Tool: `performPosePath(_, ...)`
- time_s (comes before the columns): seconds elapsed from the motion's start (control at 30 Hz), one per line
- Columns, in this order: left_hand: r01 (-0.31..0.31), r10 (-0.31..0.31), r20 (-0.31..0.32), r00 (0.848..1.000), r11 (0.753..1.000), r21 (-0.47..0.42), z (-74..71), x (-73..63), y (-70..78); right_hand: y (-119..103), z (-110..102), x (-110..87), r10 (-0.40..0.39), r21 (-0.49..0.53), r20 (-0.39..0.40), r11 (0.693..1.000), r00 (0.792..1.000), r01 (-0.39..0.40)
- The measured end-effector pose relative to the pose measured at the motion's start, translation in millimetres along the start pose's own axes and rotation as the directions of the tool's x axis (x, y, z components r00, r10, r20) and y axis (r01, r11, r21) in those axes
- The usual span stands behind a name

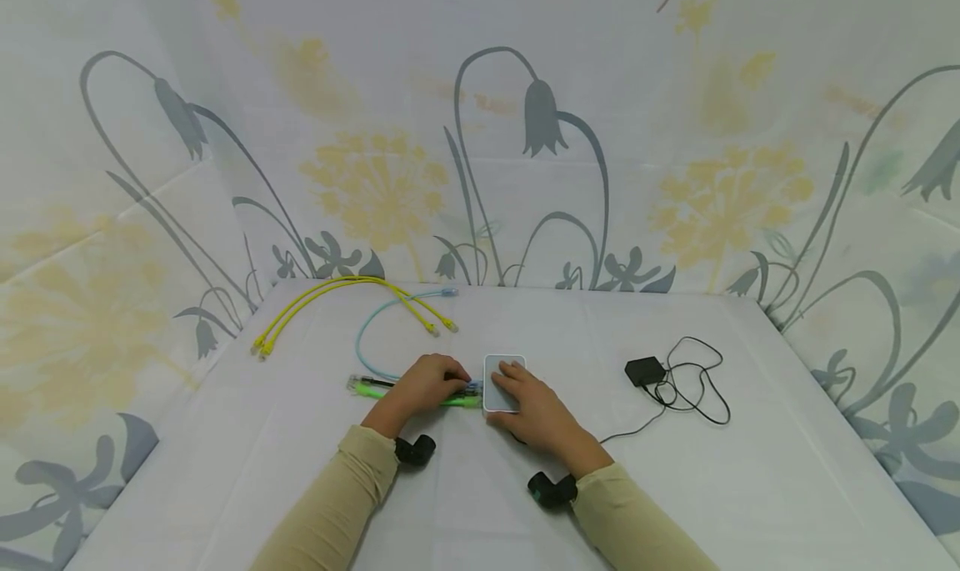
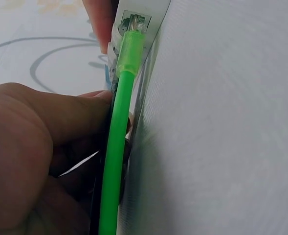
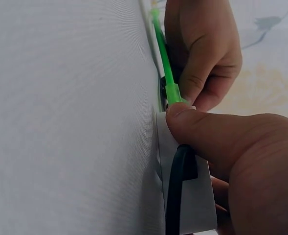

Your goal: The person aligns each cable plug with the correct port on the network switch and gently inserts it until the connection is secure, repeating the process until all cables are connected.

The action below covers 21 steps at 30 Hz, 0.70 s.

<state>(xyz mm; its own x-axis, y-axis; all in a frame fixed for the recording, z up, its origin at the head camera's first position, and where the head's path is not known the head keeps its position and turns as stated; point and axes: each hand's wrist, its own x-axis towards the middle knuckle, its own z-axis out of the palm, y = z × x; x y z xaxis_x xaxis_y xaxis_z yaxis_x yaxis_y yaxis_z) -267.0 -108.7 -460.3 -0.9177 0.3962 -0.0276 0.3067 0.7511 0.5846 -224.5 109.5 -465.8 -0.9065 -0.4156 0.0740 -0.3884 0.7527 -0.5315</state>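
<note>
A small white network box (image 1: 498,396) with a grey top lies on the table, and my right hand (image 1: 538,411) grips it, thumb at the near side and fingers over the top. At its left side, my left hand (image 1: 426,383) pinches a black network cable (image 2: 99,196) close to its plug. A bright green network cable (image 2: 115,161) runs beside it, its clear plug in a port of the box. A light blue cable (image 1: 360,344) also reaches the box's left side. In the right wrist view a black power lead (image 3: 174,196) enters the box. Fingers partly hide the plugs.
Yellow network cables (image 1: 337,281) lie curved at the back left. To the right is a black power adapter (image 1: 643,372) with its thin cord (image 1: 705,371) loosely coiled. A flower-patterned cloth (image 1: 390,96) hangs behind the white table (image 1: 750,488).
</note>
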Motion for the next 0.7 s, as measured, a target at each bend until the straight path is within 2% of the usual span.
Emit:
performPosePath(0.37, -0.048, 0.048, -0.013, 0.999, 0.999, -0.016, 2.2, 1.9, -2.1, 1.1, 0.2, 0.2, 0.009, 0.009, 0.006, 1.000, 1.000, -0.009)
performPosePath(0.7, -0.053, 0.053, -0.013, 0.998, 0.999, -0.009, 1.5, 1.7, -1.6, -0.2, 0.1, 1.8, 0.026, 0.020, 0.028, 0.999, 0.999, -0.026)
